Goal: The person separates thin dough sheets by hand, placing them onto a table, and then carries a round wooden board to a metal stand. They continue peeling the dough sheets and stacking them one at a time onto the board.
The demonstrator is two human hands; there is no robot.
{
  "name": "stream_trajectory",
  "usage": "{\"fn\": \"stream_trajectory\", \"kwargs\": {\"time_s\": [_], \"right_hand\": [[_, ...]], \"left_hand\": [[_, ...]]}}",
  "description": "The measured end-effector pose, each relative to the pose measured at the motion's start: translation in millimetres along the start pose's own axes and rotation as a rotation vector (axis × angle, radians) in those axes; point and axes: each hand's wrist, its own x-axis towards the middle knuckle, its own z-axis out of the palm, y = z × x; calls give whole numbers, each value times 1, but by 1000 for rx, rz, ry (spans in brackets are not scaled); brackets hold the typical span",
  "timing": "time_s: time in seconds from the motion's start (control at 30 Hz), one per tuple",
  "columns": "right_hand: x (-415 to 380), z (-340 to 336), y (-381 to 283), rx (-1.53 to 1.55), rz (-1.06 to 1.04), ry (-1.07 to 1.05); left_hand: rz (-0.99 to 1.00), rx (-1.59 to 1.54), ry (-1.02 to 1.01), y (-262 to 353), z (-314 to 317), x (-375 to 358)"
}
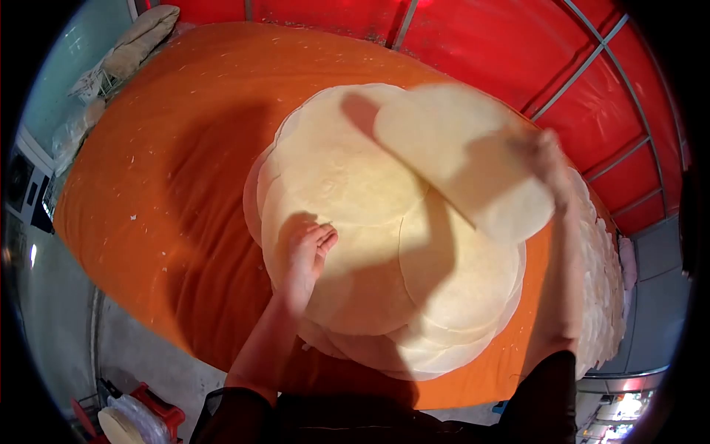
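Observation:
A broad overlapping pile of thin, round, pale flatbreads [355, 274] lies on an orange cloth. Over the upper right of the pile, one folded flatbread [451, 140] is held by my right hand [549, 169] at its right edge; the hand is blurred by motion. The straight fold runs diagonally and casts a shadow on the pile below. My left hand [312, 248] is over the left part of the pile, its fingers curled together with nothing showing between them.
The orange cloth [148, 185] covers a large surface with small crumbs on it. At the right edge stands another stack of pale rounds [597, 281]. Red sheeting on a metal frame [473, 52] borders the back. Bags [140, 41] lie at the back left; a red stool [159, 411] is at lower left.

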Motion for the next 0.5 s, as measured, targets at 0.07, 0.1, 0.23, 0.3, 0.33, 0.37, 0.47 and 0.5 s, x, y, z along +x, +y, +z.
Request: {"fn": "stream_trajectory", "kwargs": {"time_s": [0.07, 0.1, 0.23, 0.3, 0.33, 0.37, 0.47, 0.5], "right_hand": [[26, -11, -74, -787, -103, 105], [28, 4, -97, -906, -341, 257], [49, 77, -68, -1214, -331, 226], [42, 135, -30, -820, -308, 83], [51, 162, 18, -884, -229, -73], [47, 192, 70, -850, -553, 80], [12, 256, 112, -730, -384, -156], [-7, 267, 95, -888, -423, -201]], "left_hand": [[-33, -8, 30, 5, 3, 15], [-49, -12, 45, 7, 3, 21], [-57, 214, 37, 13, 3, 36], [35, 172, 6, 11, -2, 42], [81, 152, -9, 11, -4, 45], [62, 129, -42, 16, 1, 44], [-8, 52, -165, 22, -8, 52], [-1, 73, -144, 26, -5, 50]]}}
